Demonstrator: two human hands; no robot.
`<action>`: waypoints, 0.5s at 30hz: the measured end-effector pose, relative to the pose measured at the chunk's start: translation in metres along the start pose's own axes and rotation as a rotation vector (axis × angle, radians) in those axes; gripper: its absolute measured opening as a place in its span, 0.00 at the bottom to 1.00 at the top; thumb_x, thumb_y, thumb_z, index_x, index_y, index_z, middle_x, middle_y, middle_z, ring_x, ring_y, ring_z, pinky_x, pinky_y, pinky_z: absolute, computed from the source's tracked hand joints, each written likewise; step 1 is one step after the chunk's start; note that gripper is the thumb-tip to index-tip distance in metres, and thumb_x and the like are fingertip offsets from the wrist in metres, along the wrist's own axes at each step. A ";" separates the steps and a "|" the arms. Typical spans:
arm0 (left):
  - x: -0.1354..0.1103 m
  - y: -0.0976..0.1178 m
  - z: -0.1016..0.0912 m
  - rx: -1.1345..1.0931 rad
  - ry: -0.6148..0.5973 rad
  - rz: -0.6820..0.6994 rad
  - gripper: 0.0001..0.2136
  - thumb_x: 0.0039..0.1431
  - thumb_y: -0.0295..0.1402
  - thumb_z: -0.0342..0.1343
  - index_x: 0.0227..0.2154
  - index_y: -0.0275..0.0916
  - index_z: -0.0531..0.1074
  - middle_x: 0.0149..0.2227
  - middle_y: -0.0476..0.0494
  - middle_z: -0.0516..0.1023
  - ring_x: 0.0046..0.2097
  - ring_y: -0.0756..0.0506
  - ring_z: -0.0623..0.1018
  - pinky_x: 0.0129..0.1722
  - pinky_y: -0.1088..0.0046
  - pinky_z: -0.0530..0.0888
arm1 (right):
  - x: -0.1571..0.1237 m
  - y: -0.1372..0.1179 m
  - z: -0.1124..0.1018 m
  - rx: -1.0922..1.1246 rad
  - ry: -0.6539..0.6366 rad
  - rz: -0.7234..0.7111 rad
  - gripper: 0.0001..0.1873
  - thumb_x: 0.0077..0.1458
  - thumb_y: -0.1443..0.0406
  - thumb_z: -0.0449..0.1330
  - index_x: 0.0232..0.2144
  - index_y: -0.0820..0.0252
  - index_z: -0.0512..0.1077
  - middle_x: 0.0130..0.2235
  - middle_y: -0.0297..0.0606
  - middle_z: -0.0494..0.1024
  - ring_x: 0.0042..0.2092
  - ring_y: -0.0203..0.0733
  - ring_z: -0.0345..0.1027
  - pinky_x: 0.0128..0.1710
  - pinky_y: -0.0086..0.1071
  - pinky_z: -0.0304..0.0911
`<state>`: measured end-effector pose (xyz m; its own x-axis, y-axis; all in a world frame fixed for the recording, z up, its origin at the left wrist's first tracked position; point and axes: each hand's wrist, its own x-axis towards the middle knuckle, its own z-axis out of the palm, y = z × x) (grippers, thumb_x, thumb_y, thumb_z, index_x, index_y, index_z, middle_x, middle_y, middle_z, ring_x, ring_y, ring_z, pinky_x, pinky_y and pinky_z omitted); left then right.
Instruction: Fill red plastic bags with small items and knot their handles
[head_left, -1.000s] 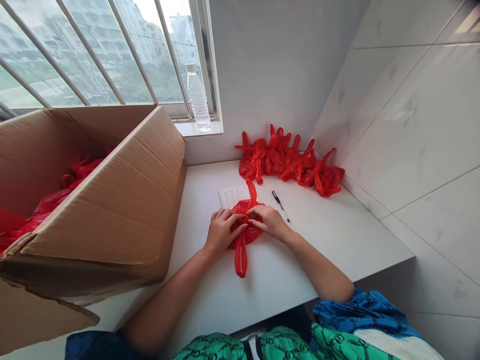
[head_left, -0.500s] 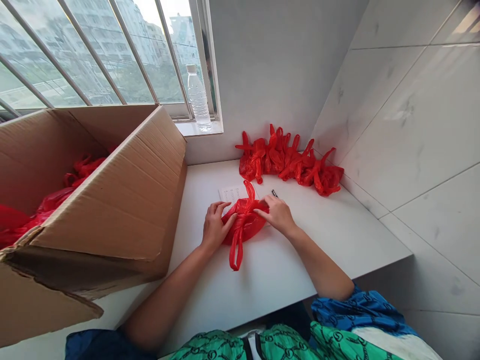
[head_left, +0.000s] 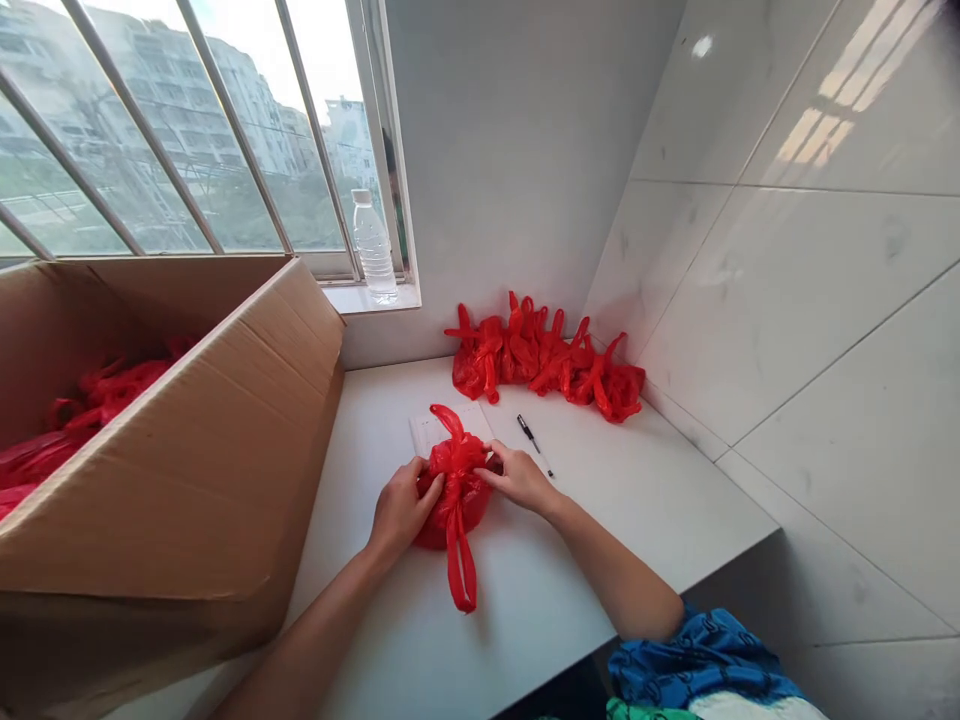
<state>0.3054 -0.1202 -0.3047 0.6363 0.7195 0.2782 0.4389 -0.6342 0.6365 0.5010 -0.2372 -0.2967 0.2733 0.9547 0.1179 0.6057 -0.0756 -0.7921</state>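
Red bag (head_left: pixel 455 482) on the table (head_left: pixel 525 600), between the two hands — left hand (head_left: pixel 401 508) pinching its left side, right hand (head_left: pixel 519 478) its upper right edge, thumb set against fingers in each grip. Beyond it, as I see from the room, lie paper (head_left: pixel 427 430), a pen (head_left: pixel 535 444) and a row of bags (head_left: pixel 551 362); a box (head_left: pixel 187 480) stands left.

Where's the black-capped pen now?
In the head view, the slim black-capped pen lies on the white table, right of the white paper, just beyond the right hand.
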 end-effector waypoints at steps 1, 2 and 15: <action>0.001 -0.001 0.000 -0.076 -0.009 -0.045 0.12 0.63 0.45 0.51 0.33 0.41 0.67 0.32 0.48 0.75 0.33 0.45 0.73 0.34 0.68 0.68 | 0.001 0.001 0.002 0.142 0.007 -0.002 0.21 0.59 0.53 0.59 0.52 0.55 0.69 0.37 0.37 0.81 0.36 0.43 0.75 0.39 0.35 0.64; 0.003 -0.002 -0.001 -0.168 -0.004 -0.084 0.13 0.62 0.46 0.52 0.32 0.41 0.66 0.30 0.50 0.74 0.31 0.46 0.73 0.33 0.69 0.67 | 0.003 0.001 0.004 0.293 0.014 0.004 0.24 0.60 0.52 0.59 0.54 0.55 0.67 0.38 0.37 0.81 0.39 0.43 0.75 0.42 0.36 0.65; 0.008 0.015 -0.005 -1.243 0.108 -0.391 0.31 0.44 0.37 0.71 0.50 0.45 0.64 0.47 0.44 0.77 0.41 0.44 0.81 0.38 0.70 0.79 | 0.007 -0.008 0.020 1.057 0.000 0.250 0.40 0.49 0.52 0.69 0.61 0.55 0.61 0.61 0.44 0.66 0.61 0.47 0.63 0.60 0.39 0.60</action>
<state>0.3138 -0.1229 -0.2895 0.5213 0.8515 -0.0565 -0.3306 0.2626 0.9065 0.4832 -0.2246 -0.3017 0.2993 0.9468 -0.1184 -0.4172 0.0183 -0.9086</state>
